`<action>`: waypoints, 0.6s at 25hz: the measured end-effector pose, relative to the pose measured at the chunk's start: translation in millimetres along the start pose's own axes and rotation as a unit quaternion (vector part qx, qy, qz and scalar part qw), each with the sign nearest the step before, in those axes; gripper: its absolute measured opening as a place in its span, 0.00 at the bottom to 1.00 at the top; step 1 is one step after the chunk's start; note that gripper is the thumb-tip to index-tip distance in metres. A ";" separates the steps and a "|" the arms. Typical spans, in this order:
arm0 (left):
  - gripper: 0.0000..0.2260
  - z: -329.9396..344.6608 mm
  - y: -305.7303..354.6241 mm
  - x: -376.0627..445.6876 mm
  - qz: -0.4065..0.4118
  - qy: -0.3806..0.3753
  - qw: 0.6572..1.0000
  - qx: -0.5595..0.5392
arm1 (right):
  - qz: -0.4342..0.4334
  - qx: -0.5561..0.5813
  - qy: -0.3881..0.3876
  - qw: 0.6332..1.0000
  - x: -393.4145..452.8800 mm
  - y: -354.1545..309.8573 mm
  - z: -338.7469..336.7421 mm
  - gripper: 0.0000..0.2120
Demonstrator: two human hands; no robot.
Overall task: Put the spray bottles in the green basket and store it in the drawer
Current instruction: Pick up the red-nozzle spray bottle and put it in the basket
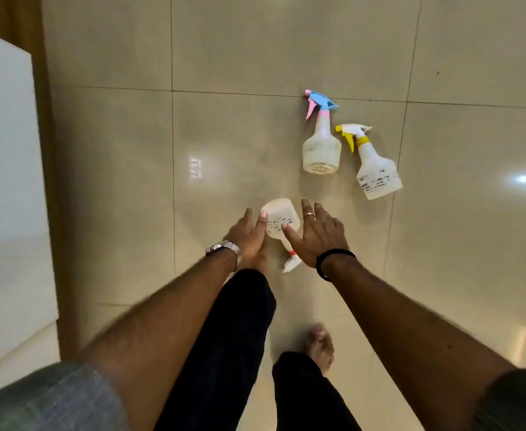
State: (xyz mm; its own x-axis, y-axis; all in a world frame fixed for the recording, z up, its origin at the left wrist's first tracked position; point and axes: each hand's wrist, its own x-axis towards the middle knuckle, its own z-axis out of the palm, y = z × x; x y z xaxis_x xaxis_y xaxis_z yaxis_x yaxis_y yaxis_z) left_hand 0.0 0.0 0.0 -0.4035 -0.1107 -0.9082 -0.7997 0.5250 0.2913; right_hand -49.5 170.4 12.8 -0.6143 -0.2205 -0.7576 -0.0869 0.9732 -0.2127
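Three spray bottles (321,144) on glossy tiled floor (230,150)

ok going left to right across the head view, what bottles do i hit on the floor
red-collar bottle, between the left hand and right hand → blue-and-pink bottle → yellow bottle

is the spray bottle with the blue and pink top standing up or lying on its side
Lying down. The blue-and-pink-topped bottle lies flat on the floor, nozzle pointing away.
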 end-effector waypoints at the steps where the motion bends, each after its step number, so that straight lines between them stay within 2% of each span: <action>1: 0.29 7.6 -0.9 10.5 -0.014 -0.010 0.999 -0.049 | 0.000 0.043 -0.006 0.999 12.8 -1.2 8.1 0.38; 5: 0.21 33.4 -0.7 46.9 -0.067 -0.050 0.975 -0.204 | 0.037 0.191 -0.068 0.978 53.9 -4.8 30.9 0.38; 8: 0.18 37.7 3.0 52.9 -0.070 -0.049 0.962 -0.260 | 0.058 0.263 -0.109 0.957 61.5 -6.3 36.2 0.36; 12: 0.19 30.3 6.0 38.4 -0.052 -0.028 0.979 -0.194 | 0.083 0.275 -0.109 0.952 48.2 -7.8 22.8 0.33; 15: 0.27 9.8 16.2 15.4 -0.055 -0.010 0.991 -0.122 | 0.088 0.311 -0.111 0.940 21.7 -10.1 -4.4 0.26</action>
State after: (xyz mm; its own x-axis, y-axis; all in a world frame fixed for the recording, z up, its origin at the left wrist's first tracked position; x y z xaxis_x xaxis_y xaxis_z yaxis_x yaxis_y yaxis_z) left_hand -14.7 15.1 -12.2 -0.3013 -0.1376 -0.9435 -0.9228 0.2911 0.2522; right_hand -65.4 156.1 1.2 -0.3914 -0.1357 -0.9101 0.5183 0.7848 -0.3399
